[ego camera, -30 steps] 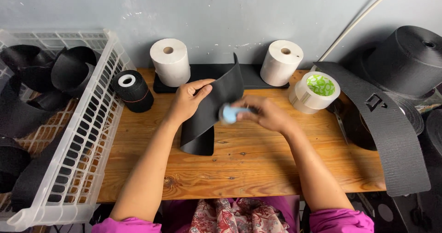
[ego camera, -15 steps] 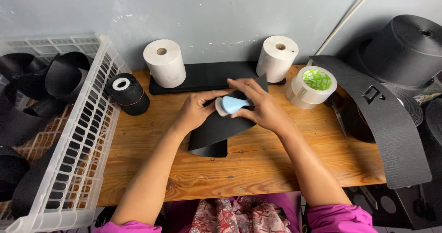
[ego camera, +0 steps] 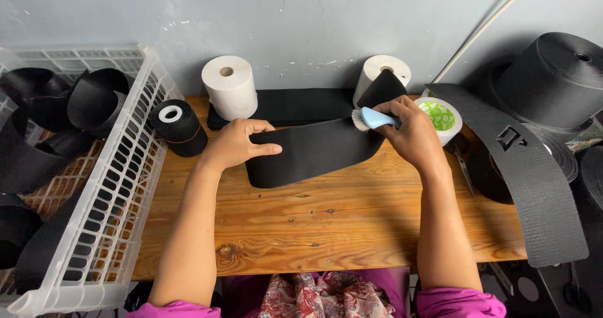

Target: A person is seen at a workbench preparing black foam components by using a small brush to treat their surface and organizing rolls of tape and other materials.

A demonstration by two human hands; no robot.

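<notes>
A wide black elastic band point(ego camera: 314, 151) lies flat across the wooden table point(ego camera: 326, 224), its right end curling up by the wall. My left hand point(ego camera: 237, 143) presses down on the band's left end, fingers spread on the fabric. My right hand point(ego camera: 411, 129) grips a small brush with a light blue handle and white bristles point(ego camera: 370, 119), its bristles touching the band's upper right part.
Two white rolls point(ego camera: 229, 85) point(ego camera: 380, 70) stand at the wall, a black tape roll point(ego camera: 179, 124) at the left and a white tape roll with a green centre point(ego camera: 440, 117) by my right hand. A white basket point(ego camera: 119, 198) of black bands sits left. Large black webbing rolls point(ego camera: 553, 79) lie right.
The band went from standing up as a folded loop to lying flat along the table. My right hand with the brush moved right and toward the wall; my left hand slid to the band's left end.
</notes>
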